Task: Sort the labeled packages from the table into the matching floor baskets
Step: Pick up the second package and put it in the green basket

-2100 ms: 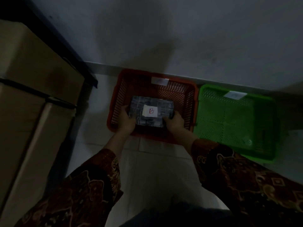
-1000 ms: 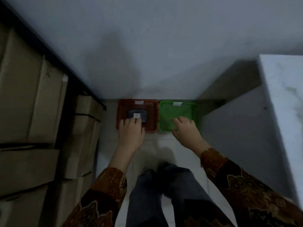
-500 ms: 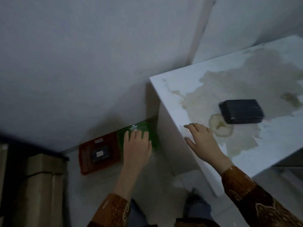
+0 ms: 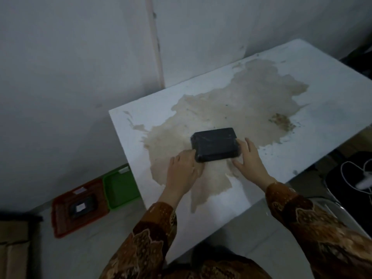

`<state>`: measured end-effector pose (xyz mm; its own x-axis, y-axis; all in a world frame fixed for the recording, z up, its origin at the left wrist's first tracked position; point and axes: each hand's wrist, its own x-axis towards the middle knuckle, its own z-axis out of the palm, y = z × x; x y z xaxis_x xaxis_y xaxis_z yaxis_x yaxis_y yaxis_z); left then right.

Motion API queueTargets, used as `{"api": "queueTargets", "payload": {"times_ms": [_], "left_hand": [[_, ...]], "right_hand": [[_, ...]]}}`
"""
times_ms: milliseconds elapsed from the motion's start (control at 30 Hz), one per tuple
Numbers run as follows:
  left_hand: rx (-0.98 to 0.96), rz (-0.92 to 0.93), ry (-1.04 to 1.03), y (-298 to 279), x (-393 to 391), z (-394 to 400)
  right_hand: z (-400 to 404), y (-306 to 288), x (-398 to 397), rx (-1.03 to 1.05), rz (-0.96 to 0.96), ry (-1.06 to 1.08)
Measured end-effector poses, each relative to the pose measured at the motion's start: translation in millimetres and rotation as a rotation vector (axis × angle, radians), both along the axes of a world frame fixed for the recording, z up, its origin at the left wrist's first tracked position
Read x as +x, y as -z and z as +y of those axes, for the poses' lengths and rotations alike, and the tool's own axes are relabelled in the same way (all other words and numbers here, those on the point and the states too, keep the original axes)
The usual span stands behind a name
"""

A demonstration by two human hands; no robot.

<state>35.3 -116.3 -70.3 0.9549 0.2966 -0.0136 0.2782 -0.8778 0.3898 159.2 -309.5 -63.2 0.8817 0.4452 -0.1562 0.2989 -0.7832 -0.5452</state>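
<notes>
A black wrapped package (image 4: 215,143) lies on the stained white table (image 4: 251,198); no label shows on its top. My left hand (image 4: 183,170) touches its near left corner and my right hand (image 4: 248,158) presses against its right end, fingers spread. Whether the package is lifted off the table I cannot tell. On the floor at the left stands a red basket (image 4: 58,220) holding a black package with a white label (image 4: 81,207). A green basket (image 4: 118,188) with nothing visible inside sits beside it against the table's end.
Cardboard boxes (image 4: 14,248) stand at the lower left. A dark chair with a white cable (image 4: 354,178) is at the right behind the table. A grey wall runs behind the table and baskets.
I have risen from the baskets and turned to the table. Both hands moved from the red basket, leaving the labelled package there, to the black package on the table.
</notes>
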Motion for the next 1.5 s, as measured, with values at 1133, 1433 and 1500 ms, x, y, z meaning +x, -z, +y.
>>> {"api": "queueTargets", "payload": {"times_ms": [1133, 1433, 1500], "left_hand": [[-1.057, -0.434, -0.532, -40.3, 32.3, -26.7], [-0.893, -0.643, -0.783, -50.7, -68.1, 29.8], [-0.842, -0.679, -0.851, -46.2, -104.4, 47.9]], "right_hand": [[29.3, -44.9, 22.5, 0.732, 0.411, 0.112], [121.3, -38.4, -65.2, 0.671, 0.377, 0.029], [150.5, -39.7, -92.7, 0.634, 0.417, -0.026]]}}
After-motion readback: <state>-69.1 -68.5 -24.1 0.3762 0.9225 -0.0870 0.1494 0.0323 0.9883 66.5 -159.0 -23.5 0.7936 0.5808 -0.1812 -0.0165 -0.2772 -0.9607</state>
